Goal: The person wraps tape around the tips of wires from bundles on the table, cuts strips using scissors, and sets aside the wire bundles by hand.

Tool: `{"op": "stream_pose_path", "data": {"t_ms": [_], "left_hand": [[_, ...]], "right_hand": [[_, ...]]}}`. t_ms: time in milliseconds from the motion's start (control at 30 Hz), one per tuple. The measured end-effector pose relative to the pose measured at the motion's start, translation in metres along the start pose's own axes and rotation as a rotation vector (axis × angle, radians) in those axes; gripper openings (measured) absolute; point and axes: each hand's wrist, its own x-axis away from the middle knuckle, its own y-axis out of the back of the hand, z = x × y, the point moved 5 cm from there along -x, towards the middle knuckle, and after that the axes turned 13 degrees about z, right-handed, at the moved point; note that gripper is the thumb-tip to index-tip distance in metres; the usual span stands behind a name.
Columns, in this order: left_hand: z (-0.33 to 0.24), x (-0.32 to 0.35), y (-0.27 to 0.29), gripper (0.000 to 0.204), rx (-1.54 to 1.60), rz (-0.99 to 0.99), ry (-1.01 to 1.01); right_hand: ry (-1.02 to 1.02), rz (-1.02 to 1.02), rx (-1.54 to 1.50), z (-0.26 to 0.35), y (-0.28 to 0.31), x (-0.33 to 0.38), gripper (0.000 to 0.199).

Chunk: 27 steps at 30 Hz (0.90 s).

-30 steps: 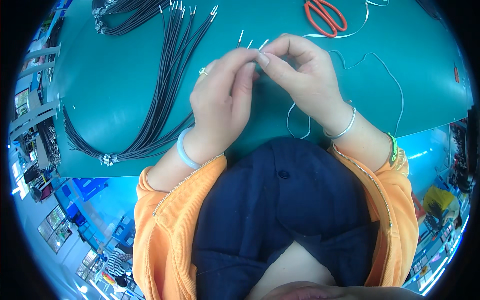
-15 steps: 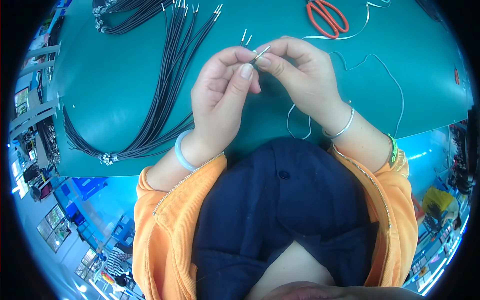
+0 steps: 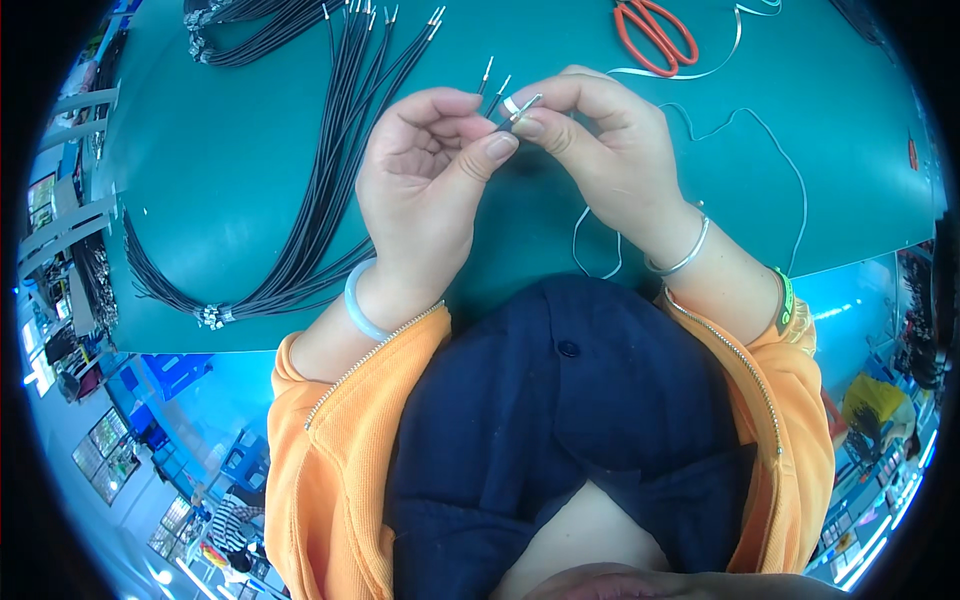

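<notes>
My left hand (image 3: 420, 190) and my right hand (image 3: 600, 150) meet above the green table (image 3: 230, 200). Between their fingertips they pinch a few thin black wires (image 3: 497, 100) with bare metal tips that stick up past the fingers. A small white band sits at the pinch point on those wires. The left thumb presses against the right fingertips. A pale bangle circles my left wrist and a silver bangle my right. A bundle of long black wires (image 3: 320, 190) lies on the table to the left of my left hand.
Orange-handled scissors (image 3: 655, 35) lie at the far right of the table. A thin white tie (image 3: 770, 150) loops across the table behind my right hand. A second coil of black wires (image 3: 240, 25) lies at the top left. Shelves stand at the left.
Both hands have stayed together at the same spot. The left thumb has shifted under the wire tips, and the wire ends now show more plainly above the fingers.
</notes>
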Motion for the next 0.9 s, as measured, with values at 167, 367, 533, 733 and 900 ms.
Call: {"op": "stream_pose_path", "data": {"t_ms": [167, 367, 533, 733, 900], "left_hand": [[0.004, -0.003, 0.003, 0.03, 0.073, -0.041, 0.0], [0.006, -0.008, 0.004, 0.025, 0.108, -0.014, -0.004], [0.008, -0.009, 0.007, 0.025, 0.116, 0.096, 0.094], [-0.006, -0.005, 0.007, 0.02, -0.494, 0.103, -0.131], [-0.012, -0.004, 0.002, 0.011, -0.78, 0.088, -0.155]], "right_hand": [[0.011, 0.004, -0.042, -0.007, 0.001, -0.002, 0.011], [0.009, 0.038, -0.172, -0.013, -0.001, -0.005, 0.009], [0.066, 0.09, -0.15, -0.012, -0.003, -0.007, 0.008], [0.107, 0.074, -0.073, -0.007, -0.005, -0.008, 0.006], [0.092, 0.048, -0.021, -0.007, -0.004, -0.008, 0.007]]}}
